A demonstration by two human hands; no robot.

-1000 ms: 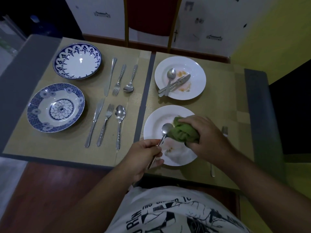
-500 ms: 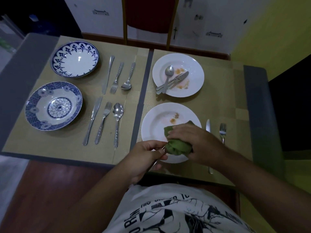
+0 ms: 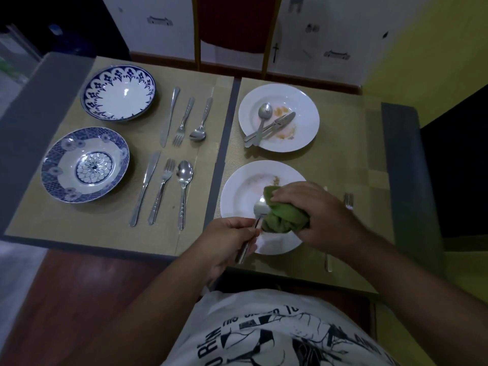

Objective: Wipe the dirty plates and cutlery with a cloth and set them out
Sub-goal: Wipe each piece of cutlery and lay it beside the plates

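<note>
Left hand [image 3: 232,239] pinched spoon [image 3: 260,207] handle; right hand [image 3: 317,210] gripped green cloth [image 3: 282,217], half hiding spoon bowl. Forearm [image 3: 383,260] covered most of knife [image 3: 328,262], fork [image 3: 348,200]. Plate [image 3: 243,186] sat by front table [image 3: 401,154] edge.

Grey table [image 3: 401,154], tan left placemat [image 3: 79,223] beside tan right placemat [image 3: 343,149]
</note>
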